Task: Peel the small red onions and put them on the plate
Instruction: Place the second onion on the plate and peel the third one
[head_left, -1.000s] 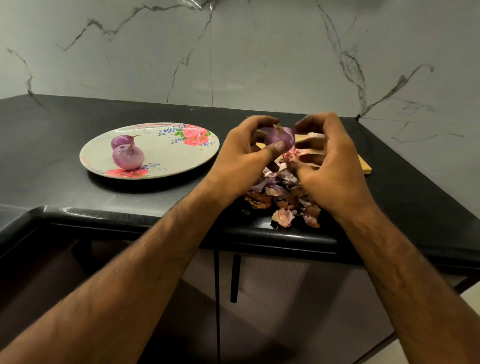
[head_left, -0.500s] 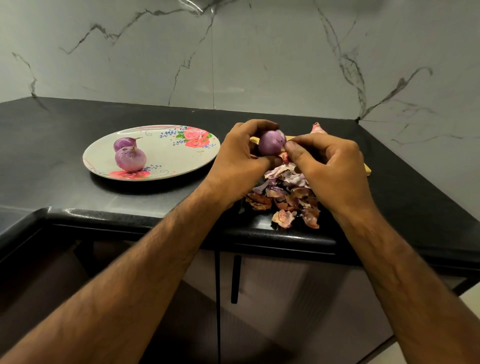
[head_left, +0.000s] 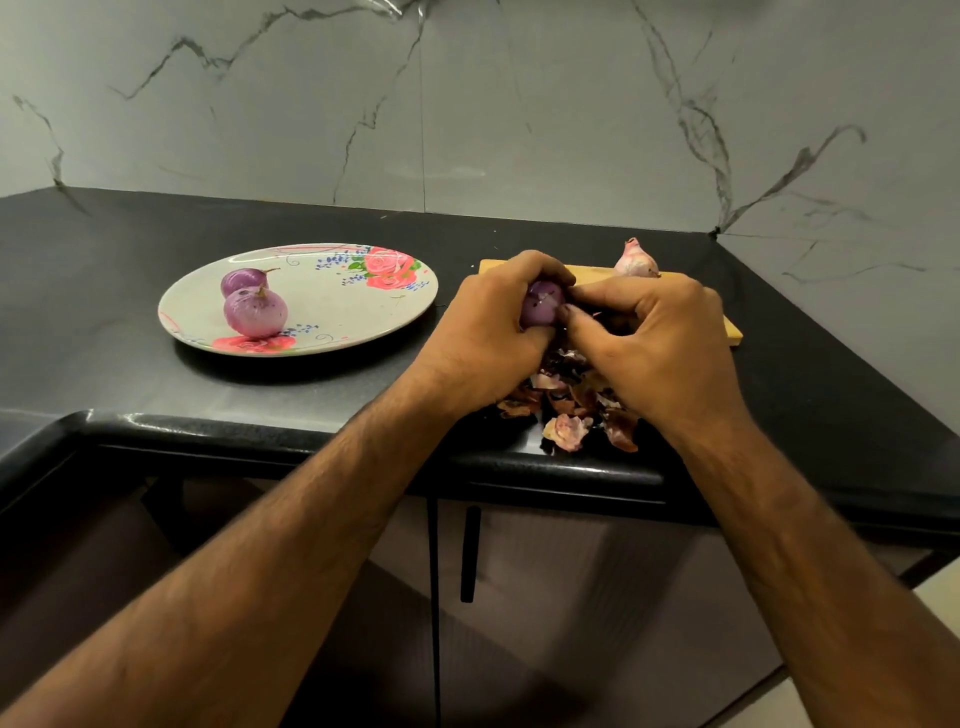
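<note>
My left hand (head_left: 485, 332) grips a small purple onion (head_left: 541, 307) above the wooden board (head_left: 730, 332). My right hand (head_left: 660, 338) meets it from the right, thumb and fingertips pressed against the onion's skin. A pile of onion peels (head_left: 569, 415) lies under both hands near the counter's front edge. An unpeeled pinkish onion (head_left: 635, 261) stands at the board's far edge. Two peeled onions (head_left: 254, 310) sit on the left part of the floral plate (head_left: 332, 306).
The black counter (head_left: 130, 249) runs left and back to a grey marble wall, with a corner at the right. Its rounded front edge drops to cabinet doors with a dark handle (head_left: 469, 553).
Both hands have closed in tighter round the onion and sunk slightly toward the board. The right hand's fingers now cover more of it.
</note>
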